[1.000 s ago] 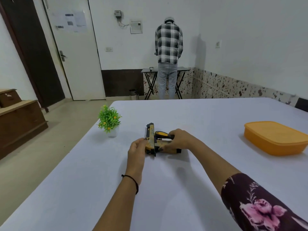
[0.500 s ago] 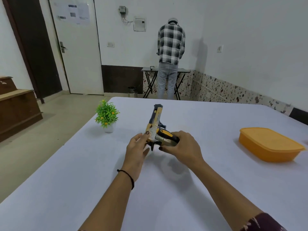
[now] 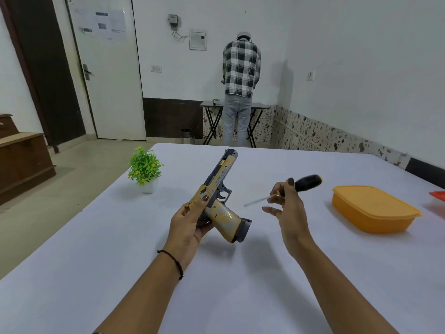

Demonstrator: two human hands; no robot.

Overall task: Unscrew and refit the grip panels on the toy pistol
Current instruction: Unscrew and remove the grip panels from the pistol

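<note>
A tan and grey toy pistol (image 3: 220,189) is held above the white table (image 3: 216,273), barrel pointing away, grip toward the lower right. My left hand (image 3: 189,225) grips it around the rear of the slide and frame. The tan grip panel (image 3: 225,219) faces up. My right hand (image 3: 287,208) is to the right of the pistol, apart from it, holding a screwdriver (image 3: 292,186) with a black and yellow handle; its thin shaft points left toward the pistol, blurred. The lower fingers are spread.
A small green potted plant (image 3: 145,168) stands at the table's left edge. An orange lidded box (image 3: 372,208) sits at the right, with a red object (image 3: 438,197) behind it. A person in a checked shirt (image 3: 240,68) stands at a folding table by the far wall.
The pistol has been lifted off the table by my left hand. My right hand has let go of the pistol and drawn right with the screwdriver.
</note>
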